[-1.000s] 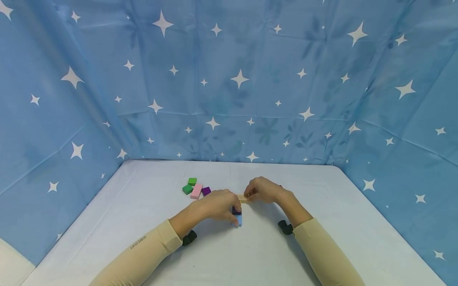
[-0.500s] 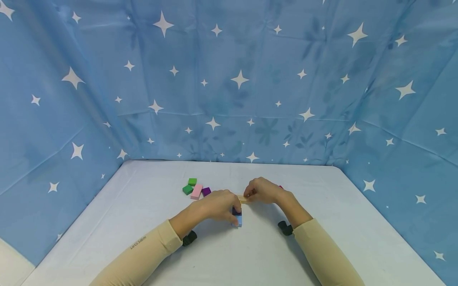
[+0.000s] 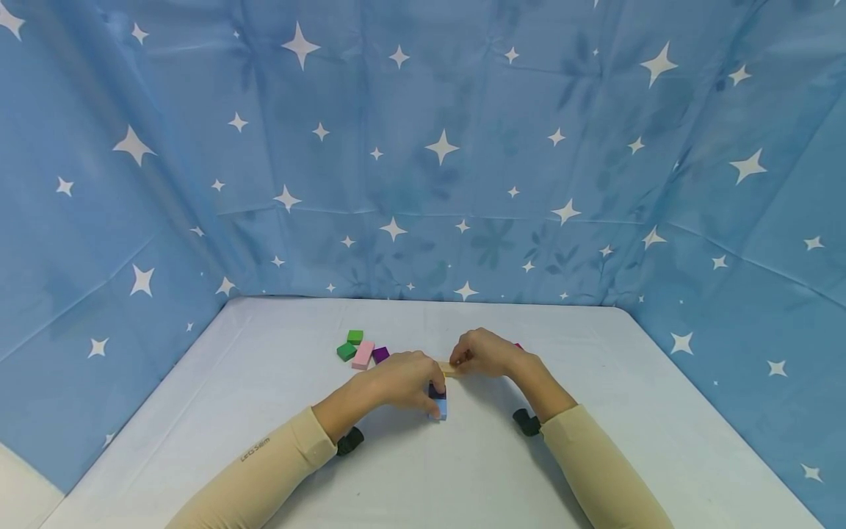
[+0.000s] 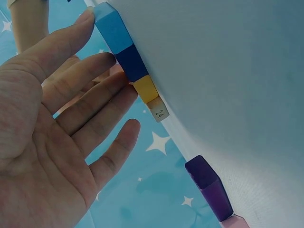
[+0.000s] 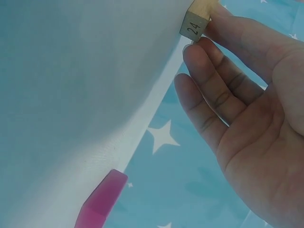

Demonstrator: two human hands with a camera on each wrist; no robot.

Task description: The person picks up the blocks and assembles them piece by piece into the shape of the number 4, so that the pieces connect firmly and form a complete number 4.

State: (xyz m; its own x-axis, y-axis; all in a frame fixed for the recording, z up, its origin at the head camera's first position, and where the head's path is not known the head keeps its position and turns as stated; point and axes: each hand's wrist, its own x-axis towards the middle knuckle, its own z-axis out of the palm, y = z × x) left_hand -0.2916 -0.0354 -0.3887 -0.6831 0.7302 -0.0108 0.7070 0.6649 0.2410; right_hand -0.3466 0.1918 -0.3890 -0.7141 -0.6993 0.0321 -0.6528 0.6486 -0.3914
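Note:
A short row of blocks lies on the table: light blue [image 4: 114, 28], dark blue [image 4: 131, 63], yellow [image 4: 145, 89] and a plain wooden block [image 5: 194, 23] marked 24 at the far end. My left hand [image 3: 405, 378] holds the row's near part, its thumb on the light blue block and its index finger at the dark blue one. In the left wrist view, other fingertips reach the yellow block. My right hand [image 3: 485, 351] pinches the wooden block's right end between thumb and fingers. The hands hide part of the row in the head view.
Left of the row lie a purple block [image 3: 381, 354], a pink block [image 3: 363, 354] and two green blocks, one lighter [image 3: 355, 336] and one darker [image 3: 346, 351]. A magenta block [image 5: 99, 202] lies behind my right hand. Starry blue curtain [image 3: 423, 184] surrounds the white table [image 3: 410, 477].
A little more of the magenta block shows beyond the right wrist than a second ago. Both hands stay almost still on the row.

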